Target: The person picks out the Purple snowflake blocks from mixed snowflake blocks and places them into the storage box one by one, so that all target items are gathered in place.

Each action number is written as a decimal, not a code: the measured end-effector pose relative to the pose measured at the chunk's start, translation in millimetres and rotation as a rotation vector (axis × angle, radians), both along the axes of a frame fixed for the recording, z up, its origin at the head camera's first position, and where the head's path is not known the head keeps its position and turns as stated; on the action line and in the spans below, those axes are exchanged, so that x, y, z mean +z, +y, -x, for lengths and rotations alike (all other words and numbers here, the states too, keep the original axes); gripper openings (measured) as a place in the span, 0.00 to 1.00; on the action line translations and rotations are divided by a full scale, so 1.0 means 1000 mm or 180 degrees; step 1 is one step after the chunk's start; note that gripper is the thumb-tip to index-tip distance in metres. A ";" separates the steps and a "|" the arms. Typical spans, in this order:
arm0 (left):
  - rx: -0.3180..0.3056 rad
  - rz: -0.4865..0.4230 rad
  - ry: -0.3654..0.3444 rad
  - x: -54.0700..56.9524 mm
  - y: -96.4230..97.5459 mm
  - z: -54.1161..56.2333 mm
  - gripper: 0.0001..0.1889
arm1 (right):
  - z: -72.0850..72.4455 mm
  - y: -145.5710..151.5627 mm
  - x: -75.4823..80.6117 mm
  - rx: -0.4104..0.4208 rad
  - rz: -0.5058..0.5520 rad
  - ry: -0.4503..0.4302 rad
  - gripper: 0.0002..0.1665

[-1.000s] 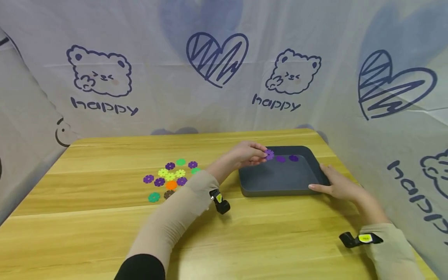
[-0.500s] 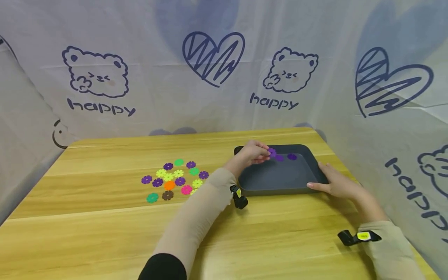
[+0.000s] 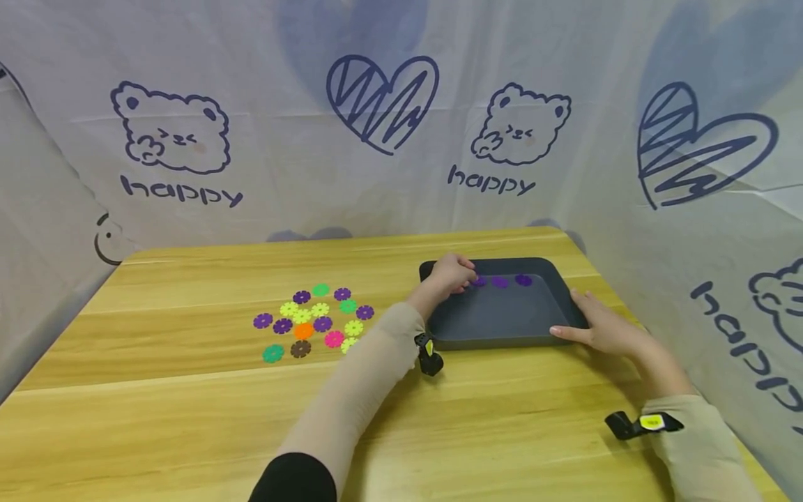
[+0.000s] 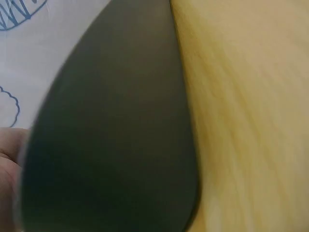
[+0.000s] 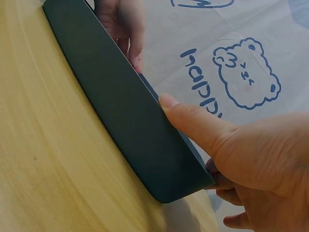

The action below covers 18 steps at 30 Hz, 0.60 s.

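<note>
A dark grey tray (image 3: pixel 502 343) stands at the right of the table, with a row of purple snowflake discs along its far side. My left hand (image 3: pixel 453 274) reaches over the tray's left part and pinches the leftmost purple snowflake disc (image 3: pixel 479 281), which is partly hidden by the fingers. To its right lie two more, a purple disc (image 3: pixel 500 282) and a darker purple disc (image 3: pixel 523 280). My right hand (image 3: pixel 605 333) grips the tray's near right corner; in the right wrist view its thumb (image 5: pixel 193 121) lies over the rim. The tray wall (image 4: pixel 116 116) fills much of the left wrist view.
Left of the tray, several loose snowflake discs lie spread on the wooden table (image 3: pixel 157 425), among them an orange disc (image 3: pixel 304 331), a pink disc (image 3: pixel 334 339), a brown disc (image 3: pixel 300 348) and a teal disc (image 3: pixel 272 353). A printed curtain (image 3: pixel 282 139) hangs behind the table.
My left hand first moved right over the tray with the purple disc, then lowered it to the tray floor at the row's left end. My right hand has stayed on the tray corner.
</note>
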<state>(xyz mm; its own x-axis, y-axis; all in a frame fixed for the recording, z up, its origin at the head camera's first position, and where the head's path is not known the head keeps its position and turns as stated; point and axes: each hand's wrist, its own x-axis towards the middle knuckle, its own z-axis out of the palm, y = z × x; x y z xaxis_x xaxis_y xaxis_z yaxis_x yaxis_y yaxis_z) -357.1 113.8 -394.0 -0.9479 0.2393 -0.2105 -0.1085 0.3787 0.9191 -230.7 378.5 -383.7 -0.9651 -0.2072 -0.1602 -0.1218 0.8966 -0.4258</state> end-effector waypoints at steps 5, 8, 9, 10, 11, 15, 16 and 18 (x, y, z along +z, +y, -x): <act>-0.0384 -0.0106 0.0119 0.014 -0.021 -0.008 0.16 | 0.001 0.000 0.000 0.0021 -0.0003 0.0001 0.65; -0.0603 -0.0177 0.0187 0.025 -0.037 -0.014 0.18 | 0.002 0.001 0.000 0.0029 -0.0002 0.0009 0.64; -0.0672 -0.0208 0.0204 0.028 -0.044 -0.015 0.18 | 0.002 0.002 0.000 0.0031 -0.0008 0.0018 0.64; -0.0736 -0.0233 0.0221 0.031 -0.050 -0.018 0.17 | 0.002 0.002 0.001 0.0035 -0.0013 0.0030 0.64; -0.0794 -0.0236 0.0240 0.035 -0.057 -0.020 0.17 | 0.002 0.002 0.001 0.0042 -0.0016 0.0046 0.64; -0.0963 -0.0243 0.0297 0.047 -0.088 -0.034 0.13 | 0.002 0.002 0.000 0.0065 -0.0028 0.0060 0.64; -0.0993 -0.0212 0.0316 0.049 -0.096 -0.037 0.12 | 0.001 0.002 0.000 0.0067 -0.0019 0.0051 0.64; -0.1054 -0.0143 0.0376 0.054 -0.111 -0.045 0.12 | 0.001 0.002 -0.001 0.0050 0.0005 0.0007 0.64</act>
<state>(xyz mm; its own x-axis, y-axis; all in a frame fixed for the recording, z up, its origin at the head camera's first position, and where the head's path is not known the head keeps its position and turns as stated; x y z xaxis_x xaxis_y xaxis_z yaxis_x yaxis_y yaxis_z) -312.5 2.6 -340.3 -0.8344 0.5443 -0.0864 0.1213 0.3344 0.9346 -231.7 380.1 -384.5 -0.9621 -0.2225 -0.1576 -0.1368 0.8939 -0.4269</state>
